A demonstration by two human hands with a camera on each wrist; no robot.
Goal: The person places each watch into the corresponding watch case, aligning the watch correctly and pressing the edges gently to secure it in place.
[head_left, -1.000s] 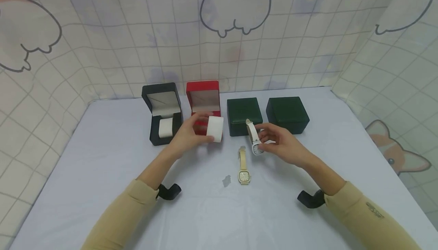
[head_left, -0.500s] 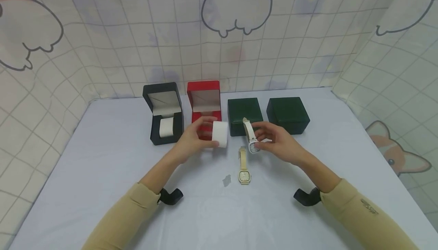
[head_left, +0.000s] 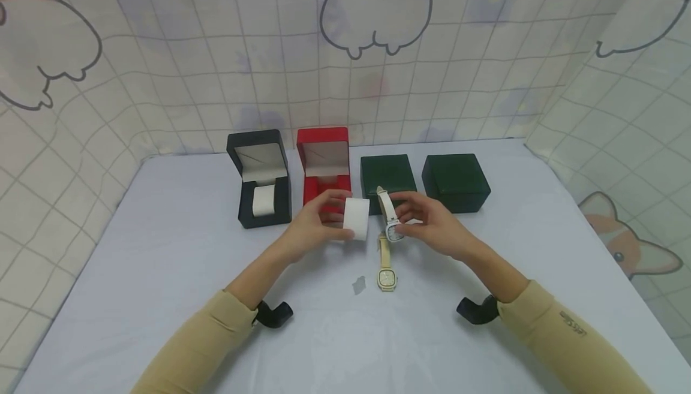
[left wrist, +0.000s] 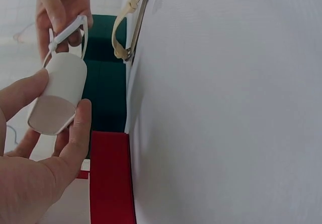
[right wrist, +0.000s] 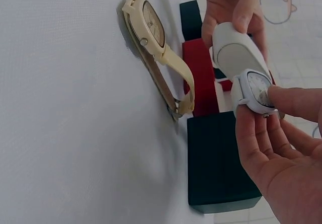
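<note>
My left hand [head_left: 313, 226] pinches a white watch cushion [head_left: 356, 219] between thumb and fingers, in front of the open red watch box [head_left: 323, 136]. In the left wrist view the cushion [left wrist: 65, 80] shows a flat end turned toward the camera. My right hand [head_left: 432, 223] holds a white wristwatch [head_left: 387, 208] by its case, the strap looped. The right wrist view shows that watch's dial [right wrist: 259, 89] up, beside the cushion [right wrist: 236, 50]. A cream-yellow wristwatch [head_left: 386, 279] lies on the table below both hands.
An open black box [head_left: 245, 217] with a white cushion [head_left: 263, 201] stands at the left. Two closed green boxes [head_left: 385, 169] stand in the back row, the right one [head_left: 456, 181] beside it. A small grey patch [head_left: 358, 285] lies on the white tablecloth [head_left: 324, 346].
My left hand has carried the cushion rightward and a little nearer, out from over the red box. My right hand has brought the white watch left, so the two are closer together.
</note>
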